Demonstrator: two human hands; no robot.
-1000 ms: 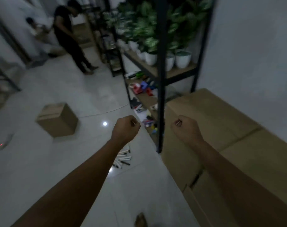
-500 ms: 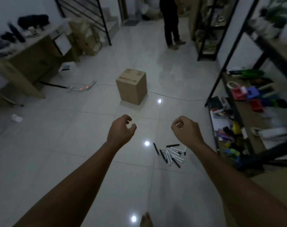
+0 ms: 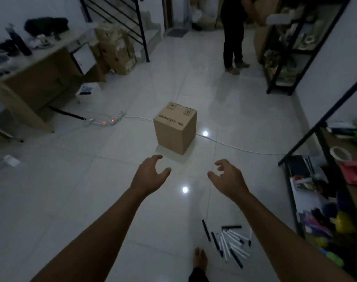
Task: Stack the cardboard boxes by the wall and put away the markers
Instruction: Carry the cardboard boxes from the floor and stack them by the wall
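Your left hand (image 3: 150,176) and right hand (image 3: 227,178) reach out side by side over the white tile floor (image 3: 92,200), each grip wide, fingers loosely spread and holding nothing. The cardboard box (image 3: 176,127) stands upright on the floor at 12 o'clock, just beyond your fingertips and not touched (its side reads QUANTITY 100). A white cable (image 3: 244,149) runs along the floor past the box's right edge, from the power strip (image 3: 108,120) at 10 o'clock. The markers (image 3: 228,242) lie scattered on the floor at 5 o'clock, under your right forearm and just beside your bare foot (image 3: 201,259). The black shelf rack (image 3: 316,159) edges the right side; a wooden surface (image 3: 31,64) borders the left. Another person (image 3: 233,31) stands well beyond the box at 1 o'clock. Bare tile lies between the box and both borders.
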